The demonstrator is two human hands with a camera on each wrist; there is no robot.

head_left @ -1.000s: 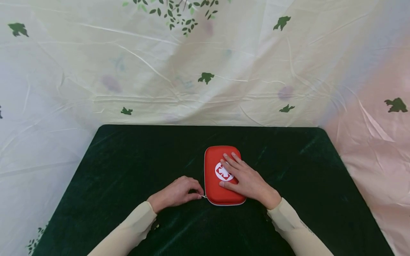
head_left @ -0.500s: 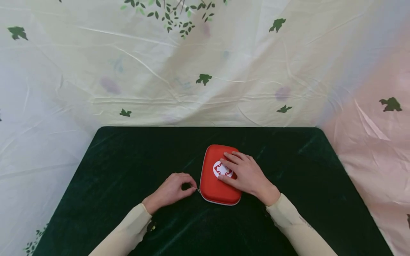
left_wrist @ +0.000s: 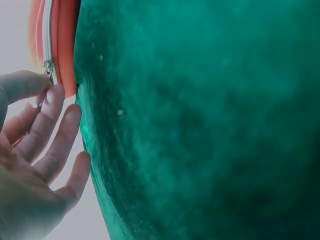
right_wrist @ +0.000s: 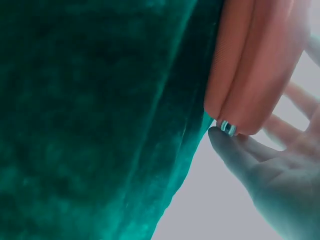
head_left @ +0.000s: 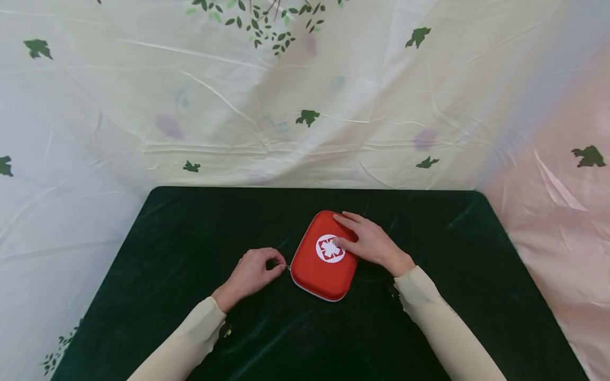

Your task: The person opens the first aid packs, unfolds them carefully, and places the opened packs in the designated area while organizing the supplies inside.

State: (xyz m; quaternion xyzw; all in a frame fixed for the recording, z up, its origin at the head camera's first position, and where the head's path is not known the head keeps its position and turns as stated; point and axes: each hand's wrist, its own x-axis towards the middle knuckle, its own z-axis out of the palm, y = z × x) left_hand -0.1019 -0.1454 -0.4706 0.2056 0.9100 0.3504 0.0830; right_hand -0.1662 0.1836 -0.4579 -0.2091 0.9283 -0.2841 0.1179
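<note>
"Where's the case (head_left: 316, 272)?"

"On the table (head_left: 205, 227), its far end turned toward one o'clock."

"And the left hand (head_left: 250, 272)?"

"Near the case's nine o'clock, pinching the zip pull (left_wrist: 48, 67)."

"The right hand (head_left: 374, 243)?"

"Between two and three o'clock, unclenched, fingers resting on the case, thumb over the badge (head_left: 329, 250)."

In the head view, a dark green velvety cloth (head_left: 214, 227) with rounded far corners spreads from the centre down to 6 o'clock. Behind and around it hangs a creased pale curtain (head_left: 229, 137), whitish at 9 o'clock and pinkish at 3, printed with a leafy branch (head_left: 281, 39) at 12 o'clock, a leaf sprig (head_left: 51, 362) at 8, and green bird-like shapes, including a left one (head_left: 38, 48) at 10, an upper one (head_left: 418, 37) at 1 and a right one (head_left: 589, 156) at 3.
</note>
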